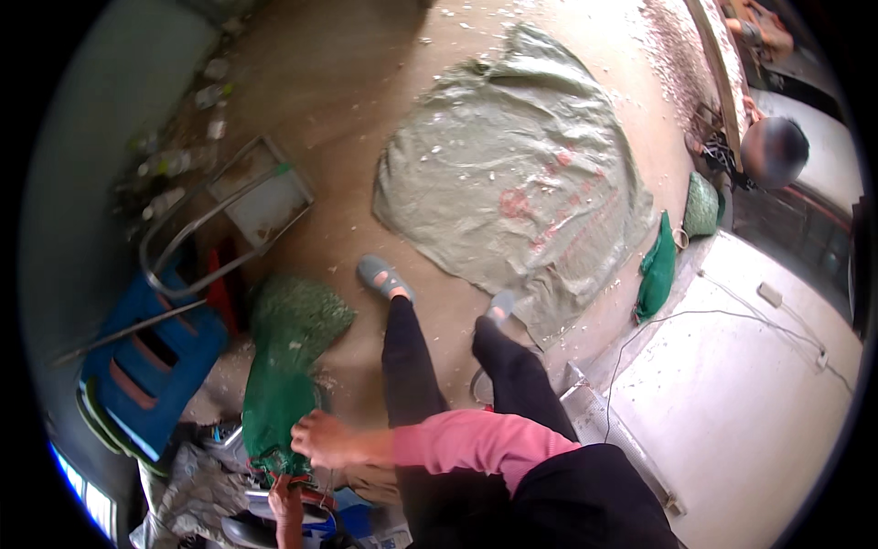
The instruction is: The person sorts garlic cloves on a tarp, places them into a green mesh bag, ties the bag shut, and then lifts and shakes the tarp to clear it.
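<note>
Left hand: I see the left hand [285,499] narrow, thumb and fingers closed on the gathered end of the sack.
Right hand: the right hand [318,439] is just ahead and to the right of the left one, fingers curled at the sack's side; I cannot tell whether they grip the mesh.
Sleeve: behind the right hand I follow a pink sleeve [485,446] across the dark-trousered legs.
Sack in hand: the green mesh sack [279,389] runs forward from both hands; its far part bulges with pale bits I make out through the mesh, and I cannot tell what they are.
Left of the hands: a blue plastic chair [151,371] is tilted, and near my left hand lies a crumpled grey sheet [187,494].
Ahead of the hands: beyond the sack I see a metal-framed seat [261,206], then clear bottles [169,165] whose contents are too small to tell.
Ahead and right: a woven sheet [494,156] with red marks bears scattered pale flakes.
Far right: well apart from my hands are a filled green bag [701,206], a narrower green bundle [656,274] just beside it, and a crouching person [773,151].
</note>
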`<state>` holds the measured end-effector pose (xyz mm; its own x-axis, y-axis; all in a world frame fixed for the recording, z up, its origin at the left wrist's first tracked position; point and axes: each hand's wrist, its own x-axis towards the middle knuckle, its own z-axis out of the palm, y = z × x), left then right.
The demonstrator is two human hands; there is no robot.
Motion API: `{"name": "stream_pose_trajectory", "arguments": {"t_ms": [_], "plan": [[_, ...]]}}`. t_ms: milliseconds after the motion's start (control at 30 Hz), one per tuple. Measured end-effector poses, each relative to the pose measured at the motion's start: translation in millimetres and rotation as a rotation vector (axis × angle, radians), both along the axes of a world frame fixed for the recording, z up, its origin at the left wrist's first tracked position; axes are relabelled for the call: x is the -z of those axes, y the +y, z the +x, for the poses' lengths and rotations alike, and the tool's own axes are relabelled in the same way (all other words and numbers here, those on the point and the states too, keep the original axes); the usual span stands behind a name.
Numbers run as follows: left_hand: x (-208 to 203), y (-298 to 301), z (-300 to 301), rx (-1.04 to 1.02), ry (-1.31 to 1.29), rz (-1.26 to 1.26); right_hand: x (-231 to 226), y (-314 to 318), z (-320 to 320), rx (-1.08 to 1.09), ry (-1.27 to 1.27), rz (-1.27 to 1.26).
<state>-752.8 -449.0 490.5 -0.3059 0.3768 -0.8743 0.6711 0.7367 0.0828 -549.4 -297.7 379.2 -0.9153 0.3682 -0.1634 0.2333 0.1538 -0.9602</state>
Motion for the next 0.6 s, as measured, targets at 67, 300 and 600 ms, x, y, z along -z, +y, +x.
{"name": "stream_pose_trajectory", "arguments": {"t_ms": [67,300,600], "plan": [[10,16,2,0.279,0.096,0.025,45,17,63,0.288,-0.114,0.038],[59,169,118,0.558,0.257,0.377,192,-44,356,0.709,-1.1,-0.414],[422,148,310,0.007,-0.253,-0.021,316,-277,531,1.242,-1.224,-0.972]]}}
